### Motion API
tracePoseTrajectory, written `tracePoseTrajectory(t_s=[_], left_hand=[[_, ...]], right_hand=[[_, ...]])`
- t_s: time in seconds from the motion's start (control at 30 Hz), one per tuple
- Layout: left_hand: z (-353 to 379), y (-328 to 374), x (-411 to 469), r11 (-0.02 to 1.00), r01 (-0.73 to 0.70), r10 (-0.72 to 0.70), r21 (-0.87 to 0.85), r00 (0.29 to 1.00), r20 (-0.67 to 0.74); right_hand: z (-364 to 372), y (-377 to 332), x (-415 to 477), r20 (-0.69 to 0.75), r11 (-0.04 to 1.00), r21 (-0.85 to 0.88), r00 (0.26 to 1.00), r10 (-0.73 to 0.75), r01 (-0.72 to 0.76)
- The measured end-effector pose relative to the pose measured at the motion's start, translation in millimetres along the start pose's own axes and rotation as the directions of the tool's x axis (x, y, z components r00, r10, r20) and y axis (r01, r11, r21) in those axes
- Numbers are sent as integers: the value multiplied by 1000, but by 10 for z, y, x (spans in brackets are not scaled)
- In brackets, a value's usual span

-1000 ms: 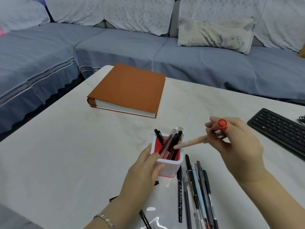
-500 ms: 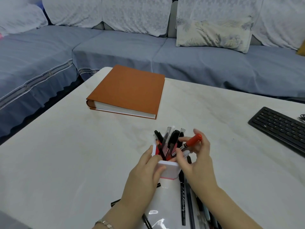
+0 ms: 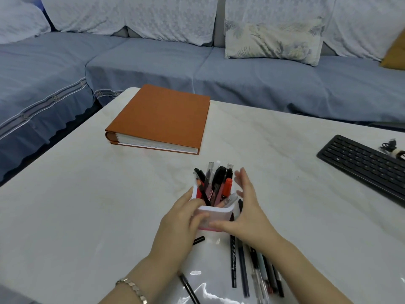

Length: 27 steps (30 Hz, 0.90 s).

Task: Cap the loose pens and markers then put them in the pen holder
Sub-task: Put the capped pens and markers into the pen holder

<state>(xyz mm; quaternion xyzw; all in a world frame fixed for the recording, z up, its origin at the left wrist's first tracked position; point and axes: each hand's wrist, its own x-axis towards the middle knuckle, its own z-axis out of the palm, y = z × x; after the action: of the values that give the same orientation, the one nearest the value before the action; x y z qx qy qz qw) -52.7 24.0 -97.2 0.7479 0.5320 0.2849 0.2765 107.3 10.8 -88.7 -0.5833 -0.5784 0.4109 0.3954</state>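
The white pen holder (image 3: 219, 209) with a red inside stands in the middle of the table and has several pens in it, among them a red-capped marker (image 3: 228, 187). My left hand (image 3: 179, 224) grips the holder's left front side. Beside its right side is my right hand (image 3: 249, 212), fingers straight and holding nothing, with the thumb lying across the holder's front. Several loose pens (image 3: 242, 268) lie side by side on the table under my right forearm. A black pen (image 3: 188, 289) lies by my left wrist, and a small black cap (image 3: 199, 240) near the holder's base.
An orange book (image 3: 160, 119) lies at the far left of the table. At the right edge are a black keyboard (image 3: 363, 165) and a coiled cable (image 3: 392, 148). A clear plastic sleeve (image 3: 210, 291) lies at the near edge. A blue sofa (image 3: 263, 80) runs behind the table.
My right hand carried the red-capped marker to the holder, dropped it in and let go; it is now empty beside the holder. My left hand stayed on the holder.
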Motion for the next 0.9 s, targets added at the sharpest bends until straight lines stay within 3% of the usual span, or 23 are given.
tracePoseTrajectory(t_s=[0.1,0.2,0.27,0.3,0.4,0.5,0.63,0.7,0.8,0.9], left_hand=[[-126,172,-5,997,-59,60,-43,998,21],[-261,358,-27,979,-114,121,-167,992,28],[-297,345,-38,972,-42,58,-230,996,65],[-291,274,-37,984,7,10,-180,996,94],[-215,-97,-77,971,108,-165,214,949,268],[-122,-372,-204,937,139,-253,322,904,346],[-78,-417,-293,930,57,-162,363,950,267],[-141,-363,-334,948,110,-165,299,972,165],[-238,-311,-405,943,239,-247,229,969,6],[-208,-252,-485,864,357,-403,354,913,61]], right_hand=[[-116,-112,12,31,999,14,998,-49,48],[-286,-234,-74,-97,994,0,990,-107,108],[-424,-254,-188,-198,994,12,974,-108,112],[-495,-241,-245,-242,994,13,965,-103,109],[-679,-200,-416,-322,996,-18,943,-86,85],[-790,-87,-545,-349,999,-33,936,-31,20],[-814,-1,-660,-341,998,-37,939,41,-57],[-804,-8,-702,-325,996,-42,944,55,-73],[-780,-42,-736,-308,996,-50,950,56,-75],[-746,-82,-736,-263,997,-59,964,32,-49]])
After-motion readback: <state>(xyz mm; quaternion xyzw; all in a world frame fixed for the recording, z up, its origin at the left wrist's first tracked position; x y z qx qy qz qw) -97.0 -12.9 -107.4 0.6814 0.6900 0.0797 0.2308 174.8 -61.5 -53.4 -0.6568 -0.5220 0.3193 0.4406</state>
